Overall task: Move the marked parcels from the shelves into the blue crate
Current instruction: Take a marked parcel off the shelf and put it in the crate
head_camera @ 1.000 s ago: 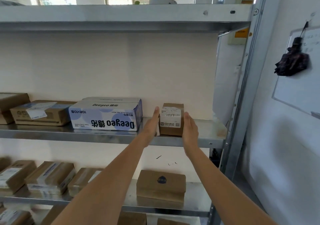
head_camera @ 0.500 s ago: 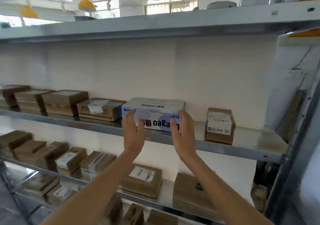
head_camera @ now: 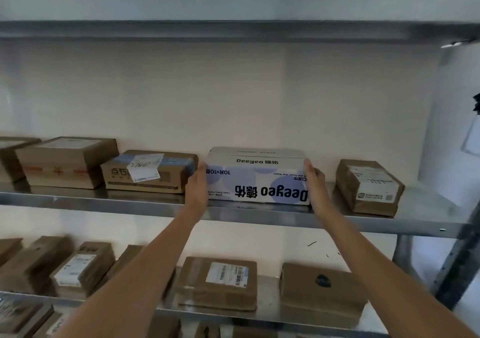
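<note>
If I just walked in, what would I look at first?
Probably the white cardboard box with blue circles and upside-down "Deeyeo" lettering, in the middle of the metal shelf. The left hand and right hand lie flat against its two ends. To its right sits a small brown parcel with a white label, standing apart from it.

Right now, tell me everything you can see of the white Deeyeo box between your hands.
The Deeyeo box is a white cardboard carton with pale blue circles and dark print that reads upside down. It lies flat, closed, on the middle metal shelf, between two brown parcels. The left hand presses its left end and the right hand its right end, fingers straight.
</note>
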Available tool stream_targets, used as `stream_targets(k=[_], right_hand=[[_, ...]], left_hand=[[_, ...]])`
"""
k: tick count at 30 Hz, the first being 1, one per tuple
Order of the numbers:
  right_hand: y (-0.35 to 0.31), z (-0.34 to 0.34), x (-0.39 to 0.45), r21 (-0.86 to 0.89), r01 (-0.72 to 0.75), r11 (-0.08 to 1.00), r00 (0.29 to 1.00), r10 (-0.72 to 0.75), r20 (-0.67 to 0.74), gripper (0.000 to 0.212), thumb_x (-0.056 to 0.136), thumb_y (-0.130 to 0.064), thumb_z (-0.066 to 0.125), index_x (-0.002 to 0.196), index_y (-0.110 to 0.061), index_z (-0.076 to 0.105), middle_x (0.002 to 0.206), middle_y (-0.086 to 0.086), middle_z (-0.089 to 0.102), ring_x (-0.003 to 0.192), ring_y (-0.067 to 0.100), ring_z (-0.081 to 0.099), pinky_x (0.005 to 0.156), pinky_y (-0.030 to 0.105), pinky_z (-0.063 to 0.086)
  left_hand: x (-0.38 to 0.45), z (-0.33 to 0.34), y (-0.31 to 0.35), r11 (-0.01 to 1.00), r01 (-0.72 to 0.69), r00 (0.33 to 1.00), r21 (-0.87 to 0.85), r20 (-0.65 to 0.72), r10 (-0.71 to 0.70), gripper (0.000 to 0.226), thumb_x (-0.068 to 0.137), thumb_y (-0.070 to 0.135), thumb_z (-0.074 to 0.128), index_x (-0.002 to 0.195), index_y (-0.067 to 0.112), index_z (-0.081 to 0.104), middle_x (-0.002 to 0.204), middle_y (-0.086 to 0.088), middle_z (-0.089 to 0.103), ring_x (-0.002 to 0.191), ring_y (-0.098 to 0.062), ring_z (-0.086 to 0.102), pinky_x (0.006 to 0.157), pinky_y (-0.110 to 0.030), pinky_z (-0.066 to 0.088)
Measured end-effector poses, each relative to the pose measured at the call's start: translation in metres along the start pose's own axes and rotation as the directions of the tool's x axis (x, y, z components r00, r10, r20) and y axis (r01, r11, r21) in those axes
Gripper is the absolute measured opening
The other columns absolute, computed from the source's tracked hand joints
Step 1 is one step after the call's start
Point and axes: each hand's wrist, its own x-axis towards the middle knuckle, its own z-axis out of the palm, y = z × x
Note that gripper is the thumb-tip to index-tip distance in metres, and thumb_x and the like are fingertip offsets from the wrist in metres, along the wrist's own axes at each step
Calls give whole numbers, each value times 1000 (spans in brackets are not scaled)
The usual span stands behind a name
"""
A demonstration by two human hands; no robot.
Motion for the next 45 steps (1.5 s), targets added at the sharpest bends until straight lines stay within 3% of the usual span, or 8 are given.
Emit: stream_targets(k=[2,5,12,17,19,21,26,45], right_hand=[[-4,-2,-1,-21,4,1000,1000,-4,17,73,86,-72,43,135,-18,33,127,7,55,102,14,59,78,29,50],[-6,-3,-2,4,23,1000,998,-24,61,81,79,-76,46,133,-15,42,124,6,60,107,19,61,93,41,51],[-10,-21,-16,213,-25,977,998,13,59,73,80,-83,34,107,-23,69,101,4,76,101,22,70,84,37,54],[-5,-24,-13,292,-2,957,992,-35,123,71,90,-75,23,107,-25,70,113,-2,73,118,6,50,114,35,7],[-6,-23,-13,284,-11,959,994,-21,111,70,90,-75,24,111,-26,70,121,-1,69,131,10,41,118,38,3],[-6,-22,-14,258,-33,966,994,5,107,69,89,-76,24,116,-30,67,127,-4,64,141,14,29,117,40,5],[-7,-21,-15,255,-29,966,987,-13,162,73,85,-80,22,137,-38,51,143,-6,51,133,15,35,107,41,30],[1,-20,-11,245,75,967,996,-86,38,61,97,-62,30,130,-19,60,106,-1,66,98,17,56,94,32,43]], left_hand=[[4,-6,-2,997,58,998,-52,29,-57,51,98,54,35,116,19,66,117,-5,67,107,-22,62,88,-32,48],[10,-12,1,977,133,990,-165,72,-122,50,98,55,33,96,24,72,100,-5,75,90,-23,71,79,-36,57],[15,-14,1,940,183,983,-287,53,-175,42,100,47,35,104,20,67,82,3,74,66,-12,71,55,-25,55],[9,-12,6,944,214,976,-251,26,-215,53,100,52,31,124,14,58,124,-17,63,115,-31,56,107,-47,39],[9,-11,7,952,205,979,-226,51,-199,61,101,53,25,133,9,52,114,-18,67,108,-39,56,97,-46,43],[7,-14,7,956,194,979,-221,101,-175,62,101,53,18,139,12,47,91,-11,72,96,-35,59,81,-36,43],[3,-21,6,956,156,978,-249,173,-115,59,100,54,5,138,33,45,135,-7,57,124,-41,46,107,-51,31],[-14,-11,20,965,154,984,-212,124,-130,56,101,53,15,140,28,48,140,1,54,131,-19,45,116,-46,28]])
